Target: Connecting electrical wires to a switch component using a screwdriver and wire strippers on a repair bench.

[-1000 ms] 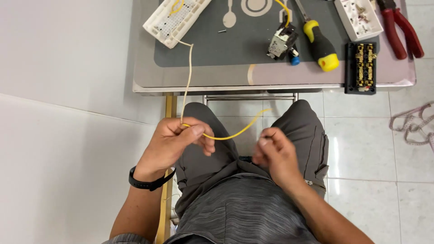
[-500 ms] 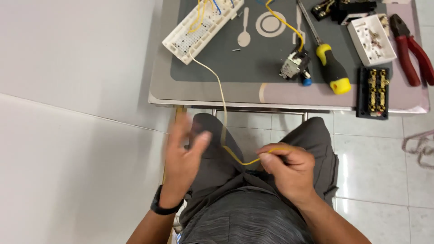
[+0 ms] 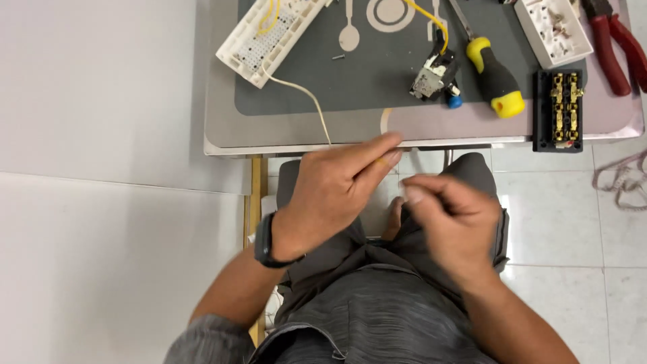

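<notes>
Rising from the lap to just below the worktop [image 3: 222,145] edge, the left hand [image 3: 333,192] now pinches the yellow wire [image 3: 306,94] trailing from the white breadboard [image 3: 266,34], while the right hand [image 3: 448,219] beside it looks loosely curled, its grip unclear.

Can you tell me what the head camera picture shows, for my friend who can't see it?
A seated person's left hand pinches a thin yellow wire that runs up to a white breadboard on a small table; the right hand hovers close beside it. A yellow-and-black screwdriver and red pliers lie on the table.
</notes>
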